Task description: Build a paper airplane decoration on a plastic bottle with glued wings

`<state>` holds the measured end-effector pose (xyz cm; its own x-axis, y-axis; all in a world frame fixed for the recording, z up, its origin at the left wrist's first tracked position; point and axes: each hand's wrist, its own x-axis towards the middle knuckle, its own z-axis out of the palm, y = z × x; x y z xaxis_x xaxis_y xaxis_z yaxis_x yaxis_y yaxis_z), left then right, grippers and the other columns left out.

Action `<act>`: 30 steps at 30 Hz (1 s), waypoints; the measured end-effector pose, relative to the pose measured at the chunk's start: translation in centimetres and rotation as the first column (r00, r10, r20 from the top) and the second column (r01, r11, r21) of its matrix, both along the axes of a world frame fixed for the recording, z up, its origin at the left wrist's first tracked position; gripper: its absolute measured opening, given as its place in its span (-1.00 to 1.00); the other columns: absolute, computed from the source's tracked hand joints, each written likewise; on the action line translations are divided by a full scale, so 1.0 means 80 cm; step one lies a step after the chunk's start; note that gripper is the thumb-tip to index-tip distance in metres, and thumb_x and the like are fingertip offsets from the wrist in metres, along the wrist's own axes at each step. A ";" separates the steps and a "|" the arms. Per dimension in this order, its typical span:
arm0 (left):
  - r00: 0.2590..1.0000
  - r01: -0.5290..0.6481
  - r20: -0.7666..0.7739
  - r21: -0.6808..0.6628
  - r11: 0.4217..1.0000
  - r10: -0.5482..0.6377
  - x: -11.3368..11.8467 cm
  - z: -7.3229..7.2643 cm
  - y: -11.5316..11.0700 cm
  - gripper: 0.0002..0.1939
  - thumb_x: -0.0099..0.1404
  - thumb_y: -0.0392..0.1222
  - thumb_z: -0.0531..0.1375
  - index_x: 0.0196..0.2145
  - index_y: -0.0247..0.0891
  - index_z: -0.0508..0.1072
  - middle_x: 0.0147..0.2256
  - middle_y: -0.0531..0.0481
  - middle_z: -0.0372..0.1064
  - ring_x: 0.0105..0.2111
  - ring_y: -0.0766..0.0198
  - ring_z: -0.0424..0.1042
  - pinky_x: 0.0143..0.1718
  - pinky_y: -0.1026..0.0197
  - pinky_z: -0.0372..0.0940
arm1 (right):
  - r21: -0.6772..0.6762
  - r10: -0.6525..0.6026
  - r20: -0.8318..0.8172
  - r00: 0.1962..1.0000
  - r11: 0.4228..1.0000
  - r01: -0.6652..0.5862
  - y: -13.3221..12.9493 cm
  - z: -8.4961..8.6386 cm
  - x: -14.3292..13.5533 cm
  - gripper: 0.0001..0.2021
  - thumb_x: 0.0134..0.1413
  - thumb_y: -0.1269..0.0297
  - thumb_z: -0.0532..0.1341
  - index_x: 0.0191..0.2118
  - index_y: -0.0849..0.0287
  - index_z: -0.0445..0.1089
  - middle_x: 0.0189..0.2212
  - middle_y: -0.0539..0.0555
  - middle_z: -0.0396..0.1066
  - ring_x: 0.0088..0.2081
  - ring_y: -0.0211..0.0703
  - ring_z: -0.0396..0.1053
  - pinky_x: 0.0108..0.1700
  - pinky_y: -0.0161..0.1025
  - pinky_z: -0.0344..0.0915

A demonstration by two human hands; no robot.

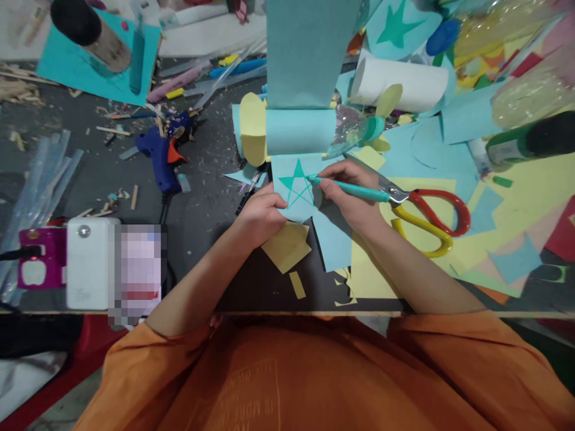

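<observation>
A light blue piece of paper (281, 200) bears a green star, part coloured in and part only outlined. My left hand (263, 212) pinches its lower left edge between thumb and fingers. In my right hand (353, 191) is a teal marker (354, 189), its tip at the star's right side. Just above lies a bottle wrapped in light blue paper (300, 131), with yellow paper ovals (253, 129) at its left end and a green cap (374, 128). Scissors with red and yellow handles (422, 209) rest beside my right wrist.
A blue glue gun (162, 155) and glue sticks (42, 179) lie left, near a white power bank (90, 257). Yellow paper (372, 269) and coloured scraps cover the right. A white paper roll (402, 84) and a dark-capped bottle (530, 140) lie farther back.
</observation>
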<state>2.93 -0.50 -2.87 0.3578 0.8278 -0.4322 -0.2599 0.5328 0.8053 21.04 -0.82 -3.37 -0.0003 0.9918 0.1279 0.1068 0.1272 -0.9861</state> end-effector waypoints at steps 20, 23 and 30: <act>0.993 -0.022 -0.118 0.086 0.996 0.032 -0.001 -0.001 -0.002 -0.79 -0.08 -0.27 0.18 -0.40 -0.24 0.47 -0.22 -0.06 0.59 -0.01 0.03 0.46 0.00 0.12 0.37 | 0.001 -0.010 0.070 0.997 1.000 0.010 0.000 -0.005 0.004 -0.92 0.06 0.24 0.31 -0.40 0.07 0.42 -0.49 -0.06 0.40 -0.45 -0.24 0.37 -0.39 -0.21 0.34; 0.992 -0.020 -0.124 0.088 0.996 0.031 -0.001 0.000 -0.003 -0.84 -0.07 -0.26 0.18 -0.43 -0.24 0.45 -0.19 -0.09 0.57 0.06 0.01 0.42 0.01 0.12 0.35 | 0.008 -0.032 0.062 0.998 0.999 0.032 0.000 -0.007 0.004 -0.95 0.03 0.30 0.30 -0.40 0.07 0.42 -0.50 -0.07 0.40 -0.45 -0.24 0.37 -0.38 -0.21 0.34; 1.000 -0.020 -0.005 0.012 1.000 0.020 0.001 -0.003 0.000 -0.77 -0.15 -0.26 0.20 -0.42 -0.24 0.44 -0.25 -0.06 0.58 -0.03 0.02 0.47 0.06 0.08 0.33 | -0.001 0.020 0.091 0.996 1.000 -0.020 -0.002 0.001 0.002 -0.95 0.00 0.32 0.30 -0.44 0.08 0.43 -0.53 -0.06 0.41 -0.49 -0.26 0.33 -0.43 -0.23 0.30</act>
